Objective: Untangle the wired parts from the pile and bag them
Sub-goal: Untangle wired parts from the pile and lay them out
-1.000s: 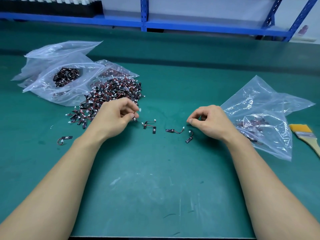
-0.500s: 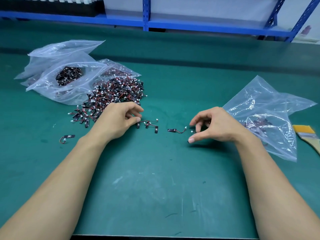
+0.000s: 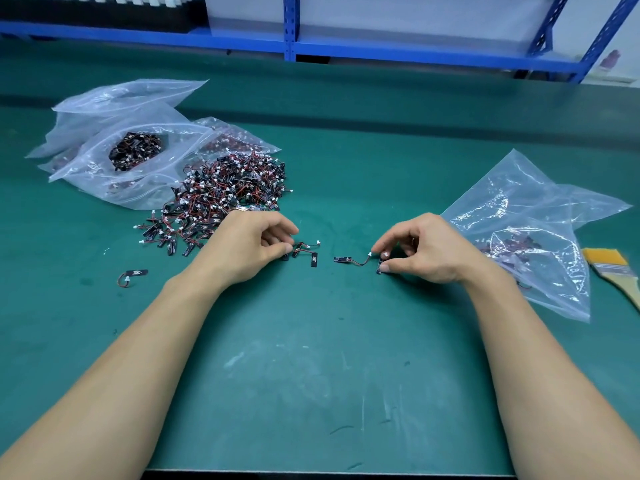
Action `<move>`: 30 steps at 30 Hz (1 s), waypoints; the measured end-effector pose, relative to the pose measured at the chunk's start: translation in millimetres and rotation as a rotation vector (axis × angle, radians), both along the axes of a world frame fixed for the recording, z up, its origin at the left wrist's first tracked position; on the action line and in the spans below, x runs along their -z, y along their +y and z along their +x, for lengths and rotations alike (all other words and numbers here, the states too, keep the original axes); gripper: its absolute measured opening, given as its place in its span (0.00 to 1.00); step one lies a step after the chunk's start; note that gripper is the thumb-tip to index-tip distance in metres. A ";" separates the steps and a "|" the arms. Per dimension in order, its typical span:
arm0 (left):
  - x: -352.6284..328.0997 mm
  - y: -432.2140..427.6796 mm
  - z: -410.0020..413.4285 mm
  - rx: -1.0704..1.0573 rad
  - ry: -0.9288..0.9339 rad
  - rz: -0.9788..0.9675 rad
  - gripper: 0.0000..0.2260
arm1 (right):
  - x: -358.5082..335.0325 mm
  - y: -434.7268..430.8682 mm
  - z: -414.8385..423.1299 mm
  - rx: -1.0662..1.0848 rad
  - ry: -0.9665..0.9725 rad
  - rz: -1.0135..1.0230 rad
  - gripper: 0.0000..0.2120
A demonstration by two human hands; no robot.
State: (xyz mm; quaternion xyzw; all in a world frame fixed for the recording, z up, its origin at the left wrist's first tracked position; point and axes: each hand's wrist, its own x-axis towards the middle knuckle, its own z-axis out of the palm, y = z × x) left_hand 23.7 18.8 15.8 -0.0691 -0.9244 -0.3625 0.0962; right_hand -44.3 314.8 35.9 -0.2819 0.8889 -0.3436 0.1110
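Two hands have moved in the last second. The left hand (image 3: 249,247) has come off the pile of wired parts (image 3: 228,192) and pinches a black part (image 3: 286,257) beside a tangled pair (image 3: 306,252). The right hand (image 3: 426,251), spread a moment ago, now pinches an end part (image 3: 380,266) between thumb and fingertips, near a freed part (image 3: 349,260). Bagging, I judge, comes next. Filled zip bags (image 3: 104,168) lie far left on the worktop (image 3: 311,375), the open bag (image 3: 540,237) and a paintbrush (image 3: 613,268) far right. Only snagging leads hinder.

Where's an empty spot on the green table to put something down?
Best: the bare mat between the two arms, near the front edge. Also the far strip before the blue shelf. Crowded: pile and bags left, bag and brush right, loose parts between left hand and right hand.
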 end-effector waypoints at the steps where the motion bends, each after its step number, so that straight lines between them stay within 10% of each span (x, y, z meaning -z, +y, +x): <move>1: 0.5 1.7 0.2 0.008 0.004 0.004 0.11 | 0.7 -1.0 0.3 -0.002 0.005 -0.009 0.10; 20: 3.1 0.4 -1.4 -0.043 0.082 -0.032 0.10 | 9.7 -10.1 0.5 0.063 0.123 -0.072 0.11; 25: -0.9 -9.5 -1.9 -0.343 0.206 0.030 0.15 | 7.3 -11.3 -0.3 0.122 0.203 -0.120 0.08; 30: -0.1 -23.3 -6.0 -0.489 0.108 -0.296 0.16 | 9.7 -13.3 -0.7 0.202 0.250 -0.109 0.05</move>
